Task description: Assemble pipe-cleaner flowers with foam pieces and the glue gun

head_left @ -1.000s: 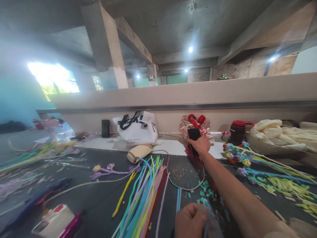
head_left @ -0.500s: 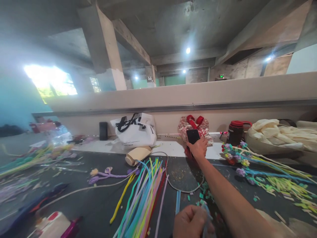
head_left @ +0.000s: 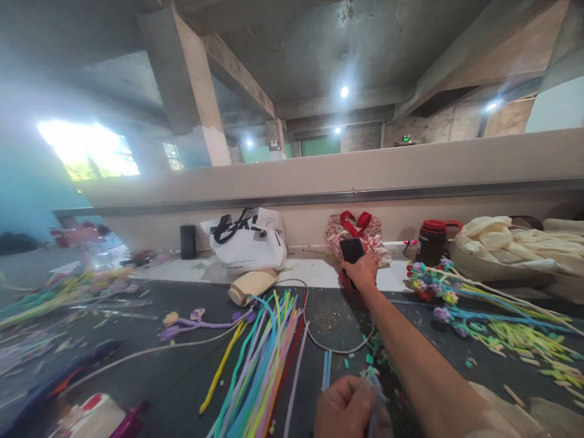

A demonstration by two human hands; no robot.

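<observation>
My right hand (head_left: 364, 270) reaches far across the dark table and grips a black phone (head_left: 351, 250) that stands propped against a red-handled patterned bag (head_left: 360, 230). Close to me at the bottom edge, my left hand (head_left: 347, 407) is closed on a thin blue-green pipe cleaner piece (head_left: 375, 389). A thick bundle of colourful pipe cleaners (head_left: 264, 359) lies just left of my left hand. Small green cut bits (head_left: 371, 356) are scattered between my arms.
A white tote bag (head_left: 246, 239), a tan pouch (head_left: 252, 285), a dark bottle with red lid (head_left: 430, 242) and cream cloth (head_left: 506, 243) line the back wall. Finished pipe-cleaner flowers (head_left: 460, 301) lie at right, purple ones (head_left: 191, 319) at left. A white cable (head_left: 319, 340) loops mid-table.
The view has drifted slightly left and down. My right hand stays on the phone, shifted a little left with it. My left hand has lifted its pipe cleaner piece slightly.
</observation>
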